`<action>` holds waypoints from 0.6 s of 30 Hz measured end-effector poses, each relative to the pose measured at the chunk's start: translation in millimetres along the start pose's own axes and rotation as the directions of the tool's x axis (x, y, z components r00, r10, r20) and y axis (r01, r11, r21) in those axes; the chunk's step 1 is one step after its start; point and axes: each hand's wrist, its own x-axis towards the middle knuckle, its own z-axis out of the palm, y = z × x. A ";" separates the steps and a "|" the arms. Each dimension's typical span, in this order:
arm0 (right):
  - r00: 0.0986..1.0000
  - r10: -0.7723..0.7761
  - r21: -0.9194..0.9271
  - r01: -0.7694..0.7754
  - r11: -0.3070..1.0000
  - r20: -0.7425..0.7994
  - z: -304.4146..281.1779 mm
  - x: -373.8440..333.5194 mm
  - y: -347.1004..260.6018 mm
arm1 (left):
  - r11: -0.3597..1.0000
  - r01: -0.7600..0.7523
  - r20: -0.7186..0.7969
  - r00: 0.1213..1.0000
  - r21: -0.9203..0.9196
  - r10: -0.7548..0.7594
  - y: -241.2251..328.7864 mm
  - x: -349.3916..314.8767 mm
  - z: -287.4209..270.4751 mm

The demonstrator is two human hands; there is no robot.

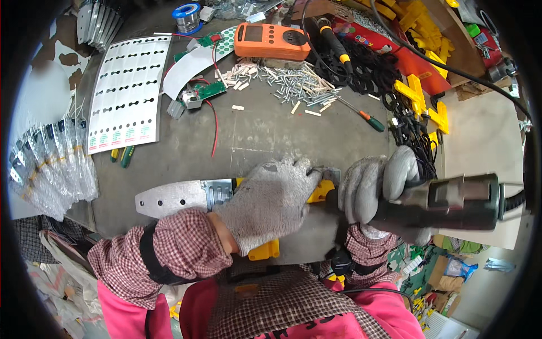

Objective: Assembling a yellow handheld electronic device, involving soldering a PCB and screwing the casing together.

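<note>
My left hand (270,203), in a grey knit glove, presses down on a yellow plastic part (265,248) joined to a flat silver metal blade (175,198) lying at the near edge of the bench. My right hand (372,189), also gloved, grips a dark power screwdriver (451,202) with a thick barrel that points left toward the yellow part. The tool's tip sits beside my left fingertips, hidden between the two gloves. A black cord leaves the tool to the right.
Farther back on the grey bench (265,135) lie loose screws (299,85), an orange meter (272,41), a soldering iron (333,39), a green-handled screwdriver (367,117), black rings, yellow plastic parts (420,93), a white punched sheet (127,90), a circuit board with red wire, solder spool, bagged parts at left.
</note>
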 end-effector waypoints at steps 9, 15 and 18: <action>0.671 -0.030 -0.096 -0.061 0.993 -0.741 48.6 -12.5 1.2 | 0.998 -0.012 -0.002 1.000 0.060 0.012 9.6 2.9 -3.6; 0.918 -0.329 -0.116 0.311 0.944 -0.223 13.0 -0.4 -1.9 | 0.991 0.034 0.129 0.990 0.131 -0.051 2.4 2.5 -6.4; 0.918 -0.089 -0.099 0.055 0.994 -0.387 18.3 3.7 14.2 | 0.981 0.108 0.128 0.983 0.159 -0.129 6.2 2.8 -5.0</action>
